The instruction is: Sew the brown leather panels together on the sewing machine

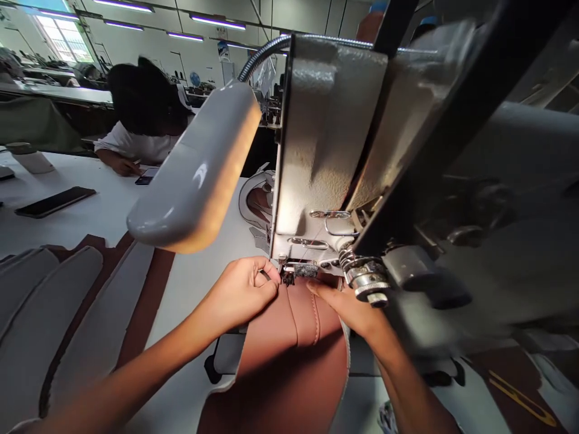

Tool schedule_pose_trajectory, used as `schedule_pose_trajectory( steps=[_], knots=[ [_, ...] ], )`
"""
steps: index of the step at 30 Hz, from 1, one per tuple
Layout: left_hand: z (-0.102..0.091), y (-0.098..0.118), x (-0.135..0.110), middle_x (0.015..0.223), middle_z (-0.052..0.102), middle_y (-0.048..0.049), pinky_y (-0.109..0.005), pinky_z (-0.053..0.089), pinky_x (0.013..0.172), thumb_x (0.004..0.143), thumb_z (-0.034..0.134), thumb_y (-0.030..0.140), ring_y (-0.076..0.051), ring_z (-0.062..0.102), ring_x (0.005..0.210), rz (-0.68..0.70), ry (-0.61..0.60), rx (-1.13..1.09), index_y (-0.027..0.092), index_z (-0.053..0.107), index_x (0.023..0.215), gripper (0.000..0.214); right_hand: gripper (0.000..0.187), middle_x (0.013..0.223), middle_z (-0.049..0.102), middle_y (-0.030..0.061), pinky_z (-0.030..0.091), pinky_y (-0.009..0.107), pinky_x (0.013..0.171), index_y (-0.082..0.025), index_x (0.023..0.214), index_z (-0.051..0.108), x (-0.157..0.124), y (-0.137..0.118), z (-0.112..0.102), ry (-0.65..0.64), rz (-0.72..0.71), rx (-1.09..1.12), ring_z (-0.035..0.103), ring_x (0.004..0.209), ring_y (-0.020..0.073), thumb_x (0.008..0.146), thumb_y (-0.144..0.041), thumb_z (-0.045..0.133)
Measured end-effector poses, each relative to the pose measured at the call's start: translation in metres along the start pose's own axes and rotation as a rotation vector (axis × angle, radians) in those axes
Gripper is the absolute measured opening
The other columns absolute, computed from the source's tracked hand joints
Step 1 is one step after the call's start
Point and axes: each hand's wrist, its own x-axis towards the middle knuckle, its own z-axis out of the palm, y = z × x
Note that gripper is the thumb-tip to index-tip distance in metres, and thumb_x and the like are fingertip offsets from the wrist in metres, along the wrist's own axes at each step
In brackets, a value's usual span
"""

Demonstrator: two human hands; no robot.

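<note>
A brown leather piece point(294, 367) with stitched seams curves down from the sewing machine point(332, 138) toward me. Its upper end lies under the presser foot point(288, 274). My left hand point(246, 289) is closed beside the foot, thumb and forefinger pinched together; whatever is between them is too small to make out. On the right, my right hand point(350, 307) holds the leather near its edge, thumb laid on top beside a stitch line. Its other fingers are mostly hidden. A lit lamp point(199, 175) hangs above my left hand.
Cut leather pieces point(72, 301) lie on the white table point(122, 211) at left, near a black phone point(55, 201) and a thread cone point(31, 160). Across it sits a person point(140, 120). A yellow tool point(522, 398) lies lower right. The machine's metal tension discs point(368, 280) jut above my right hand.
</note>
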Motion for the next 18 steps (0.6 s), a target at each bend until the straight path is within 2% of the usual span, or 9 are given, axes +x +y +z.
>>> schedule_pose_trajectory(
  steps=[7,14,18],
  knots=[
    [0.002,-0.005,-0.006,0.041,0.030,0.0099,-0.017,0.018,0.037,0.063,0.048,0.026,-0.007,0.025,0.039,0.012,0.018,0.018,0.018,0.049,0.065,0.009,0.033,0.095,0.067,0.0080,0.037,0.045,0.102,-0.021,0.091,0.067,-0.008,0.000,0.000,0.021,-0.048,-0.006,0.057,0.105,0.0261,0.072,-0.046,0.058],
    [0.003,-0.007,-0.008,0.041,0.031,0.0097,-0.016,0.019,0.037,0.068,0.050,0.026,-0.006,0.024,0.040,0.041,0.049,0.050,0.017,0.051,0.066,0.009,0.038,0.093,0.068,0.0094,0.031,0.051,0.104,-0.021,0.092,0.067,-0.009,-0.002,-0.003,0.030,-0.034,-0.073,0.058,0.102,0.0287,0.070,-0.050,0.057],
    [0.003,-0.004,-0.005,0.042,0.031,0.0099,-0.017,0.017,0.038,0.071,0.052,0.027,-0.007,0.024,0.041,0.045,0.107,0.065,0.018,0.049,0.069,0.010,0.034,0.088,0.068,0.0080,0.033,0.047,0.104,-0.023,0.087,0.067,-0.002,-0.003,0.000,-0.028,-0.017,0.021,0.058,0.102,0.0276,0.068,-0.050,0.058]
  ],
)
